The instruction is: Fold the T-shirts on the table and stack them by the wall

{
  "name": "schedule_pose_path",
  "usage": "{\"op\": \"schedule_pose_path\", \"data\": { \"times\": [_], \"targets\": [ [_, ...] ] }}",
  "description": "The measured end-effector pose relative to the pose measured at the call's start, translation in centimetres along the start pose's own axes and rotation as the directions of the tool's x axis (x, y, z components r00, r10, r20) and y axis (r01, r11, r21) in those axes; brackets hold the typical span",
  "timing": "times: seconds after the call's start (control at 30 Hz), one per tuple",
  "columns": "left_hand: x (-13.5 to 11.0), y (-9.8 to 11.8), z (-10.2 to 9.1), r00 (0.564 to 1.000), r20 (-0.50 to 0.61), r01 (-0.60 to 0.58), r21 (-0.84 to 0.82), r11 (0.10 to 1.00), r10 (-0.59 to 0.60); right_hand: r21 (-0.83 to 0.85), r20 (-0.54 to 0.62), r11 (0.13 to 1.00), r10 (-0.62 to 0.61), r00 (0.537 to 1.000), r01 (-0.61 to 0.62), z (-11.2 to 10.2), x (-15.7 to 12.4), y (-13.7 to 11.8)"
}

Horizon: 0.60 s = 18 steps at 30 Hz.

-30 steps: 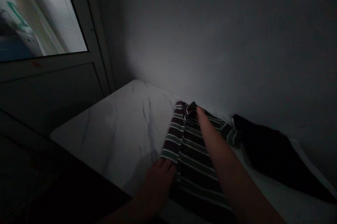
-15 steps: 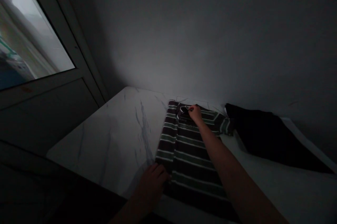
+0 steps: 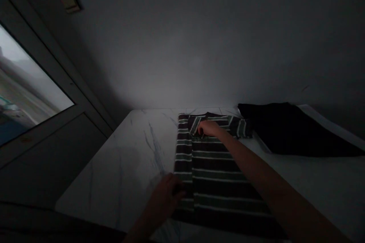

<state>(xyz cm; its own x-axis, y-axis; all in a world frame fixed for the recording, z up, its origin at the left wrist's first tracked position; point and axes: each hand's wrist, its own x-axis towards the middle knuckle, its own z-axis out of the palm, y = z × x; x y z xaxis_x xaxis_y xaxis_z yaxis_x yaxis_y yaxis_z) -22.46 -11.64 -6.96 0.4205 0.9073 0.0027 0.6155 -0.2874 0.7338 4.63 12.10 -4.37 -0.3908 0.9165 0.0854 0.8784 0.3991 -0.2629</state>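
Note:
A dark striped T-shirt (image 3: 219, 182) with green and white bands lies on the marble-patterned surface, its left side folded inward in a long strip. My right hand (image 3: 210, 127) reaches across to the upper part of the shirt. Its fingers are curled on the folded-over sleeve (image 3: 194, 124) and seem to pinch the cloth; the fingertips are partly hidden. At the lower left edge of the shirt, my left hand (image 3: 168, 191) is open, fingers bent and a gap between thumb and forefinger. The shirt's other sleeve (image 3: 242, 127) extends to the right.
A black folded cloth (image 3: 296, 131) lies right of the shirt, over something white. Behind the white marbled tabletop (image 3: 134, 151) rises a grey wall (image 3: 182, 45). A door with a glass pane (image 3: 25, 87) stands at the left. The room is dim.
My right hand has brought the sleeve down and left, and it now lies flatter over the shirt. My left hand's fingers have loosened from the lower edge. The view has shifted.

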Motion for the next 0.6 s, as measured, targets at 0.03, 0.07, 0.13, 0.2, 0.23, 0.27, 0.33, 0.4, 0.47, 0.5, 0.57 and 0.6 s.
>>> {"op": "schedule_pose_path", "data": {
  "times": [0.03,0.07,0.13,0.2,0.23,0.27,0.33,0.4,0.47,0.5,0.57,0.6],
  "targets": [
    [0.6,-0.3,-0.1,0.996,-0.069,0.056,0.047,0.997,-0.052,-0.002,-0.037,1.000,0.025,0.999,-0.025,0.1,-0.3,-0.1],
    [1.2,-0.5,-0.2,0.988,-0.124,0.109,0.093,0.990,-0.097,-0.005,-0.086,0.999,0.043,0.995,-0.044,0.4,-0.5,-0.4],
    [2.3,-0.8,0.0,0.978,-0.151,0.170,0.163,0.972,-0.146,-0.021,-0.173,0.997,0.069,0.983,-0.073,1.4,-0.9,-1.3],
    [3.1,-1.0,0.4,0.981,-0.119,0.173,0.208,0.963,-0.151,-0.048,-0.172,0.992,0.104,0.980,-0.114,2.8,-1.2,-2.3],
    [3.3,-1.1,0.6,0.984,-0.098,0.166,0.215,0.962,-0.148,-0.064,-0.143,0.988,0.132,0.981,-0.143,3.5,-1.4,-2.7],
    [3.5,-1.1,0.8,0.986,-0.080,0.157,0.205,0.966,-0.144,-0.079,-0.108,0.982,0.161,0.981,-0.170,4.3,-1.4,-3.0],
    [3.5,-1.2,1.0,0.988,-0.073,0.145,0.147,0.978,-0.136,-0.100,-0.061,0.974,0.198,0.978,-0.203,5.4,-1.4,-3.3],
    [3.3,-1.5,0.8,0.990,-0.081,0.121,0.075,0.990,-0.115,-0.108,-0.054,0.973,0.200,0.978,-0.205,6.1,-1.1,-3.5],
    [3.1,-2.1,0.1,0.988,-0.117,0.109,0.041,0.993,-0.104,-0.104,-0.046,0.975,0.192,0.980,-0.196,6.3,-0.5,-3.8],
    [3.0,-2.4,-0.4,0.984,-0.141,0.112,0.038,0.993,-0.106,-0.098,-0.041,0.976,0.189,0.981,-0.192,6.4,0.0,-4.1],
    [2.7,-3.3,-1.6,0.973,-0.199,0.127,0.048,0.991,-0.115,-0.080,-0.034,0.980,0.181,0.983,-0.183,6.6,1.1,-5.1],
    [2.5,-3.8,-2.2,0.966,-0.226,0.138,0.057,0.989,-0.122,-0.072,-0.030,0.982,0.173,0.984,-0.175,6.8,1.7,-5.8]
  ]
}}
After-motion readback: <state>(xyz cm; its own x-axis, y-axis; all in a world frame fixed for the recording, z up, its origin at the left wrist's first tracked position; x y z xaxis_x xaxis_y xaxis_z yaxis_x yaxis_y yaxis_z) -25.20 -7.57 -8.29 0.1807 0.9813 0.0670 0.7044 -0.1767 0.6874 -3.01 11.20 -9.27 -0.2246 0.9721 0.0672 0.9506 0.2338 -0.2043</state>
